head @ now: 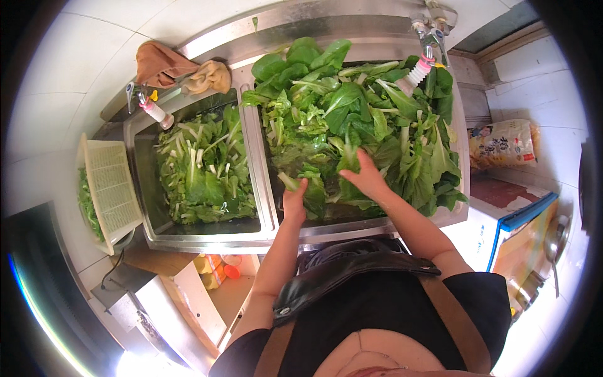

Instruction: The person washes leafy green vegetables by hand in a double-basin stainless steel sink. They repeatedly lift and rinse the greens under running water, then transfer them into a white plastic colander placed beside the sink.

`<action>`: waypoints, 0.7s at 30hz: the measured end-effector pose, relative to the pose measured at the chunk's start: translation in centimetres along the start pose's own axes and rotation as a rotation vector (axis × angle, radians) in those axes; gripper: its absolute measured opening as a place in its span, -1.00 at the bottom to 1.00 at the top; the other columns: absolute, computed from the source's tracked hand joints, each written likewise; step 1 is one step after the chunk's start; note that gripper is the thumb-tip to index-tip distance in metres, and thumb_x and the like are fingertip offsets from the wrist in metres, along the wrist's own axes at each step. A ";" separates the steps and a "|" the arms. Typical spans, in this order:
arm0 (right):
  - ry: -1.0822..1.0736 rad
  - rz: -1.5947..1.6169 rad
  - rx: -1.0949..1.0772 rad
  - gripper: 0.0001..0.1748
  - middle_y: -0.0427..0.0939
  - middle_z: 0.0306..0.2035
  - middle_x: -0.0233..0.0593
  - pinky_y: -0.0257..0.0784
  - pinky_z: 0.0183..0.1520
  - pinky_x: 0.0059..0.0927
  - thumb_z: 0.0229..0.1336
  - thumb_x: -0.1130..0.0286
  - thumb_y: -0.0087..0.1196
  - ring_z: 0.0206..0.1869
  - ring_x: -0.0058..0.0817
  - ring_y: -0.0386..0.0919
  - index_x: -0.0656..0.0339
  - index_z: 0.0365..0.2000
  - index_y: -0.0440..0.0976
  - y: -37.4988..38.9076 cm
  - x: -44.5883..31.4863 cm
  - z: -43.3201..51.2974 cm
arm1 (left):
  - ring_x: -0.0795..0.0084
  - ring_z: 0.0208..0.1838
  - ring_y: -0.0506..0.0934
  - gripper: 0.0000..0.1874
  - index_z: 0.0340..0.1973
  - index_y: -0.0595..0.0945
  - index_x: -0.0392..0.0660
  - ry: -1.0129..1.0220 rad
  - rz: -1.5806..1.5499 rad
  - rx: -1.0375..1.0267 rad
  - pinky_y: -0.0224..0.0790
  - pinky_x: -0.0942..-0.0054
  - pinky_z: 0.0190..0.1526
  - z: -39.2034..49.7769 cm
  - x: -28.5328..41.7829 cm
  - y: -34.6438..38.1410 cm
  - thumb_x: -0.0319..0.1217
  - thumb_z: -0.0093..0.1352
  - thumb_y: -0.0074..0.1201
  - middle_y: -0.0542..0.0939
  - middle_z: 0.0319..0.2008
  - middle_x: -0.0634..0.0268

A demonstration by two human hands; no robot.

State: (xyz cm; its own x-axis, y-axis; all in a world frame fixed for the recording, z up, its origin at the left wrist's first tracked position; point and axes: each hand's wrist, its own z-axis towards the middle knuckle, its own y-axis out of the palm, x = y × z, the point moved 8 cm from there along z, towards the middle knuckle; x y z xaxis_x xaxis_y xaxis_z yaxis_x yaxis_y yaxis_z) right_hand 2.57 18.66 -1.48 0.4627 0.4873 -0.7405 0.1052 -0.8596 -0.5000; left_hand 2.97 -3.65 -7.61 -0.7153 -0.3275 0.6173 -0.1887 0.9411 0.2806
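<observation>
Leafy greens (344, 106) with pale stalks fill the larger right basin of a stainless-steel double sink (264, 198), partly under water. Near that basin's front edge, my left hand (295, 198) grips a leafy green (289, 182) by its stalk, thumb on top. To its right, my right hand (365, 176) closes around another leafy green (348, 155), with thumb and index finger showing. Its other fingers are hidden behind leaves. In the smaller left basin, cut greens (202, 174) float in water.
Faucets with white flexible nozzles (419, 73) reach over both basins. Brown cloths (162, 63) lie on the back left rim. Left of the sink stands a plastic basket (110, 184). A printed food bag (504, 143) and a blue-edged box (499, 235) sit at the right.
</observation>
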 end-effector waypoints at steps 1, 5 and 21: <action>-0.008 0.002 -0.036 -0.10 0.12 0.17 0.18 0.06 0.24 -0.27 -0.06 0.09 0.18 0.22 -0.05 0.12 0.41 0.15 0.03 1.1 -0.1 0.2 | 0.29 0.00 0.43 -0.60 0.05 0.36 -0.13 0.002 -0.018 0.027 0.32 0.26 0.01 0.2 0.0 0.1 -0.37 0.31 0.02 0.48 -0.07 0.25; 0.009 -0.098 -0.126 -0.35 0.35 -0.06 0.11 0.30 0.01 -0.18 -0.06 0.22 0.13 0.00 -0.01 0.34 0.25 0.04 0.22 5.2 -1.7 1.9 | 0.28 0.02 0.42 -0.55 0.04 0.38 -0.11 -0.245 -0.368 -0.205 0.26 0.26 0.06 0.1 -0.8 4.1 -0.12 0.35 -0.07 0.47 -0.04 0.26; -0.377 -0.216 0.147 -0.62 0.41 -0.16 -0.06 0.38 -0.17 -0.27 0.13 0.19 -0.05 -0.17 -0.25 0.44 0.19 -0.10 0.35 -1.3 -4.8 2.2 | 0.38 -0.13 0.48 -0.55 0.04 0.39 -0.21 -0.023 0.396 -0.119 0.30 0.43 -0.05 -2.0 3.6 2.0 -0.34 0.25 0.05 0.50 -0.11 0.20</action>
State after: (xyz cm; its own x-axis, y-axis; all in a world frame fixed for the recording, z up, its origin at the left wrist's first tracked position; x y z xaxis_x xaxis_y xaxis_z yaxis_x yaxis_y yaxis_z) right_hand -1.70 17.79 1.80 0.0879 0.6983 -0.7104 0.0254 -0.7145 -0.6992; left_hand 1.39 -3.07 -3.33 -0.7319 0.0611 0.6787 0.1825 0.9772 0.1089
